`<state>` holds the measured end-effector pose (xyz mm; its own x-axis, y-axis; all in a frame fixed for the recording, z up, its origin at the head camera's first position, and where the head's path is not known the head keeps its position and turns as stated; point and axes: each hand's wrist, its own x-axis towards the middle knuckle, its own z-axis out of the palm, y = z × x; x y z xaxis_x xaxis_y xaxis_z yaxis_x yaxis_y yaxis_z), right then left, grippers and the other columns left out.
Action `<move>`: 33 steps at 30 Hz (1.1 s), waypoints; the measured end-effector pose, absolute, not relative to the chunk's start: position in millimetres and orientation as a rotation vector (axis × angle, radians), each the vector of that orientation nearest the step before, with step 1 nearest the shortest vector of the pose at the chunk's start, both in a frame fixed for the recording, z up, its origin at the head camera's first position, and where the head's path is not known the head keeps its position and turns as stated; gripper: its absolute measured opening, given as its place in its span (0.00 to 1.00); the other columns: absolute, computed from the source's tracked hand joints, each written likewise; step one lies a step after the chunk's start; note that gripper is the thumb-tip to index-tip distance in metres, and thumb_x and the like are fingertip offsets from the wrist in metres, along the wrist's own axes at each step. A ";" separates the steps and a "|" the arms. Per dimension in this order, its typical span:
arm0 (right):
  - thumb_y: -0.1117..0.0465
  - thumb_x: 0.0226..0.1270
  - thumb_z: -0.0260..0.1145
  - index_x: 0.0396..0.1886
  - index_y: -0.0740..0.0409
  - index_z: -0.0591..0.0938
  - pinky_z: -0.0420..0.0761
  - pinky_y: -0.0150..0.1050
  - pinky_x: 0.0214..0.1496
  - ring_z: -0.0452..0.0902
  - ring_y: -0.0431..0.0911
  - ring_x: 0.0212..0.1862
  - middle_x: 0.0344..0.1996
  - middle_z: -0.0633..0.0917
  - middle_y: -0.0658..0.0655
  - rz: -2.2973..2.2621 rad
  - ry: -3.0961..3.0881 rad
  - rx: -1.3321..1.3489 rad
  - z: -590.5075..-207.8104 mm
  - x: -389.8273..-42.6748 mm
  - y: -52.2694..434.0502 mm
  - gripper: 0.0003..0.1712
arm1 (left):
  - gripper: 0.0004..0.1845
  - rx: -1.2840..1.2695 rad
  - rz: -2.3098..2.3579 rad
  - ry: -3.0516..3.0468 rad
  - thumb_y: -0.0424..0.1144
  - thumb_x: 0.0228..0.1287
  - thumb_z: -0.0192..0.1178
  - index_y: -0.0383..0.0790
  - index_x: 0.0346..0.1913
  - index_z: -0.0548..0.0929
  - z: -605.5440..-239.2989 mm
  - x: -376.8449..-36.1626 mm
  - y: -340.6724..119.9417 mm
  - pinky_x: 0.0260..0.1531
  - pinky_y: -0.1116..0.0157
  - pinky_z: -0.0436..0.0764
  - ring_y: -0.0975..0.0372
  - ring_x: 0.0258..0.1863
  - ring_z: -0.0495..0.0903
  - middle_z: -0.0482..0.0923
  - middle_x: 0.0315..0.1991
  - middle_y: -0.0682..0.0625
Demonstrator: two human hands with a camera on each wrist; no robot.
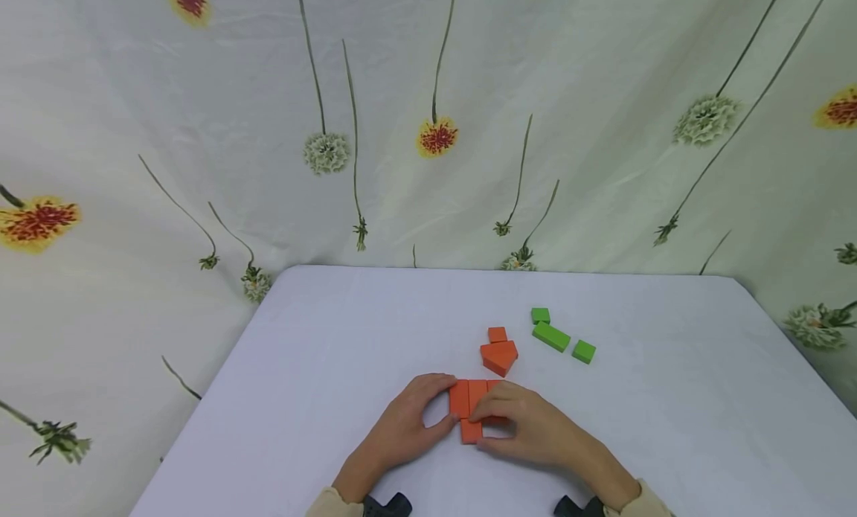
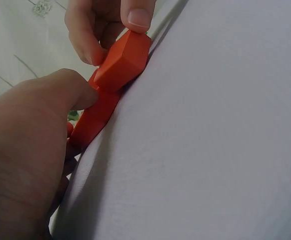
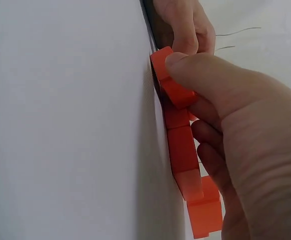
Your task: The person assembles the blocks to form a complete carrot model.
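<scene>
A cluster of flat orange blocks [image 1: 472, 405] lies on the white table [image 1: 335, 353] near its front edge. My left hand [image 1: 408, 420] touches the cluster's left side with thumb and fingertips. My right hand [image 1: 529, 424] pinches the small orange block [image 1: 471, 431] at the cluster's near edge. In the left wrist view the small orange block [image 2: 123, 60] sits between my thumb and the other hand's fingertips. In the right wrist view my thumb presses the orange block [image 3: 170, 80] at the end of the row.
Beyond the cluster lie a house-shaped orange block [image 1: 499, 355] and a small orange cube [image 1: 497, 334]. Three green blocks [image 1: 551, 336] lie to the right of them. A flowered cloth [image 1: 428, 130] hangs behind the table.
</scene>
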<state>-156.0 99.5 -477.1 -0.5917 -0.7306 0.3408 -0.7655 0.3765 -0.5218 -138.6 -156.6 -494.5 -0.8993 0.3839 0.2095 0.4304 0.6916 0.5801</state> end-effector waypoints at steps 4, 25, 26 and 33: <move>0.52 0.61 0.79 0.49 0.40 0.88 0.84 0.35 0.59 0.77 0.32 0.52 0.47 0.83 0.35 0.988 -2.547 1.395 -478.8 -155.8 99.0 0.16 | 0.28 -0.687 -0.992 -2.813 0.46 0.68 0.69 0.47 0.69 0.77 -494.6 -138.4 -156.5 0.71 0.56 0.75 0.61 0.70 0.72 0.77 0.67 0.56; 0.53 0.64 0.77 0.48 0.42 0.88 0.85 0.33 0.55 0.78 0.33 0.50 0.46 0.84 0.37 1.042 -2.545 1.338 -473.1 -155.4 99.3 0.13 | 0.28 -0.685 -1.005 -2.833 0.46 0.69 0.68 0.48 0.70 0.77 -497.3 -138.8 -157.8 0.70 0.55 0.75 0.61 0.70 0.72 0.76 0.68 0.57; 0.54 0.65 0.77 0.48 0.42 0.88 0.85 0.32 0.54 0.78 0.33 0.50 0.45 0.84 0.37 1.050 -2.540 1.319 -471.5 -156.1 99.4 0.13 | 0.28 -0.683 -1.007 -2.835 0.47 0.69 0.68 0.48 0.70 0.77 -497.2 -138.8 -157.9 0.70 0.55 0.75 0.61 0.70 0.72 0.76 0.68 0.57; 0.58 0.63 0.77 0.48 0.49 0.89 0.86 0.35 0.52 0.79 0.38 0.50 0.45 0.86 0.44 1.030 -2.505 1.154 -460.9 -166.1 100.8 0.14 | 0.28 -0.680 -1.021 -2.833 0.46 0.69 0.68 0.48 0.70 0.77 -494.5 -138.3 -157.5 0.70 0.55 0.76 0.61 0.70 0.72 0.76 0.68 0.57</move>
<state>-166.1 100.8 -460.9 -0.6760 -0.5921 0.4386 -0.7294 0.4530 -0.5126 -138.3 -157.5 -494.5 -0.9016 0.3862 0.1950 0.4218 0.6843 0.5948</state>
